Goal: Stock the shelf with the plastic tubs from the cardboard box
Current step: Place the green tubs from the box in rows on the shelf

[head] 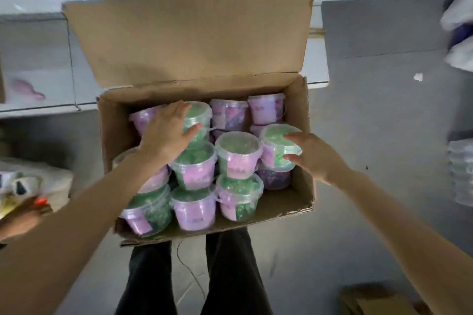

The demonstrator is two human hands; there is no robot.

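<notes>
I've got both arms reaching down into the cardboard box [115,135], which sits on the grey floor [371,123] just in front of my legs [230,276]. Its big flap [189,38] stands up at the far side.

The box is packed w/ plastic tubs [194,204]: clear lids, pink labels, green stuff inside, stacked in at least two layers. A few towards the back lie tilted.

Left grip [166,133] is wrapped on the back tub [198,115] in the far-left part of the box, w/ the fingers over its far side and the thumb across the near side.

Right grip [312,156] holds the side tub [277,147] by the box's right wall, forefinger on the lid, thumb under the rim. That tub sits tilted on top of a darker purple one.

Both tubs are in the box, touching their neighbours.

The white shelf [38,107] runs behind the box and to the left, approx. level w/ the flap. A stack of clear tubs [460,174] shows at the right edge, and a cardboard scrap [371,299] lies bottom right.
</notes>
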